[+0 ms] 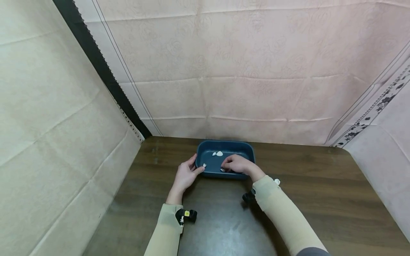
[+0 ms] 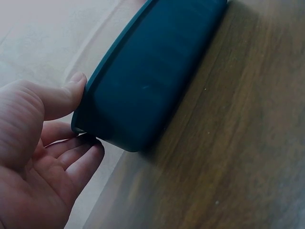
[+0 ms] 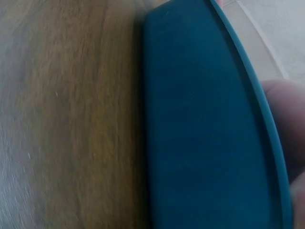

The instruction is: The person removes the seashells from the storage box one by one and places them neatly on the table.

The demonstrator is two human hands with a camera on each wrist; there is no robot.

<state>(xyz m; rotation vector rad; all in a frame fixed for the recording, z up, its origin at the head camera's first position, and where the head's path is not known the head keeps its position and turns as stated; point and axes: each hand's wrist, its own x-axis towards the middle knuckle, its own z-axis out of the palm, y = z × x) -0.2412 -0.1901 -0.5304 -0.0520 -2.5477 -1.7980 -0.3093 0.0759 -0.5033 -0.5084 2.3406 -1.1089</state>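
Observation:
A dark blue rectangular tray (image 1: 235,148) with raised walls sits on the table near its back edge. My left hand (image 1: 187,175) grips the tray's left end, thumb at the rim and fingers against the outside of the wall. Over the tray's right half, my right hand (image 1: 236,164) reaches down inside, a small white piece (image 1: 222,170) at its pinched fingertips. Two more white pieces (image 1: 219,153) lie side by side toward the back of the tray. Another white piece (image 1: 204,165) is near the left thumb. In the right wrist view, the tray's wall hides most of the right hand.
The brown wooden table (image 1: 224,217) spreads toward me and to both sides. Pale patterned cloth (image 1: 256,71) hangs right behind the tray, with more cloth at the left and right. Both wrists carry small black cameras (image 1: 186,215).

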